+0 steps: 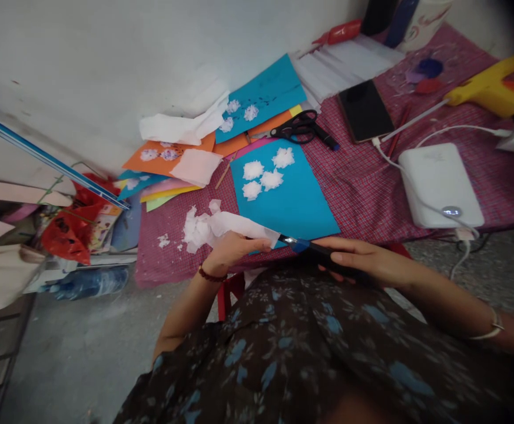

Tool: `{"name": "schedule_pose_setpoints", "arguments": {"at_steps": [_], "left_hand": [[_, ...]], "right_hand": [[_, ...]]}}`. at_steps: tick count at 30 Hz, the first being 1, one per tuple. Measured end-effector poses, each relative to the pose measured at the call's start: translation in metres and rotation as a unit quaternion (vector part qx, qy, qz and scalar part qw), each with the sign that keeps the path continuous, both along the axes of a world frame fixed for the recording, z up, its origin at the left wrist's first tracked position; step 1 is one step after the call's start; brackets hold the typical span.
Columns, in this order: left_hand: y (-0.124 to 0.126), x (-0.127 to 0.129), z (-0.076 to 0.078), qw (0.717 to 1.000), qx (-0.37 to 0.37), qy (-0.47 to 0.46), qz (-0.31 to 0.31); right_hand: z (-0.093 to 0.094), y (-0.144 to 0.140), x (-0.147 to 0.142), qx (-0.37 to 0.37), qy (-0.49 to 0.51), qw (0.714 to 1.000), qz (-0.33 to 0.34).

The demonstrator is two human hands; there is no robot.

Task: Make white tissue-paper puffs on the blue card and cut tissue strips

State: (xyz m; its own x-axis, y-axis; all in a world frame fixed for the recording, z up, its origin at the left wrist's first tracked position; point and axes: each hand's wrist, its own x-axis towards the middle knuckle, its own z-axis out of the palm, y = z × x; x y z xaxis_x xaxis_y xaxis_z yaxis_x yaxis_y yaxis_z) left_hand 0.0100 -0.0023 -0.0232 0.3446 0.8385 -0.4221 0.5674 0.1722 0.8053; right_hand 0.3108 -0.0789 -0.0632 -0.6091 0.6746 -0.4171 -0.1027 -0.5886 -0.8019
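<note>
While the left hand [232, 247] grips tissue [221, 227], the right [362, 259] holds scissors [303, 244] (four tufts glued).

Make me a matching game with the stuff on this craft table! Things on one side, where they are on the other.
Things:
1. white tissue strip
2. black scissors
3. yellow glue gun
4. white fluffy puffs

Places:
A. far right of the checked cloth
B. stuck on the blue paper
C. held in the left hand
D. lying on the orange paper, beside the dark phone

Pairs: 1-C, 2-D, 3-A, 4-B
</note>
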Motion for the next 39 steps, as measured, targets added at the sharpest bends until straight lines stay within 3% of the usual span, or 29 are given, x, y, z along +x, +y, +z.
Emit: {"name": "schedule_pose_setpoints", "arguments": {"at_steps": [4, 7, 15, 20, 30, 39], "left_hand": [[-0.002, 0.002, 0.006, 0.999, 0.017, 0.040, -0.023], [-0.002, 0.007, 0.010, 0.999, 0.011, 0.021, -0.045], [-0.005, 0.021, 0.011, 0.991, -0.076, -0.089, -0.058], [-0.002, 0.018, 0.024, 0.986, -0.120, -0.082, -0.085], [0.004, 0.002, 0.024, 0.984, -0.093, 0.005, -0.154], [0.007, 0.006, 0.018, 0.976, -0.066, -0.047, -0.201]], "right_hand": [[0.000, 0.002, 0.000, -0.023, 0.010, 1.000, 0.003], [-0.001, 0.004, -0.002, -0.029, 0.018, 0.999, 0.004], [0.002, 0.005, -0.005, -0.042, 0.020, 0.999, 0.010], [-0.005, 0.001, 0.000, -0.062, 0.035, 0.997, 0.025], [-0.005, -0.002, -0.002, -0.065, 0.013, 0.997, 0.041], [-0.005, -0.001, -0.001, -0.040, 0.008, 0.998, 0.045]]}}
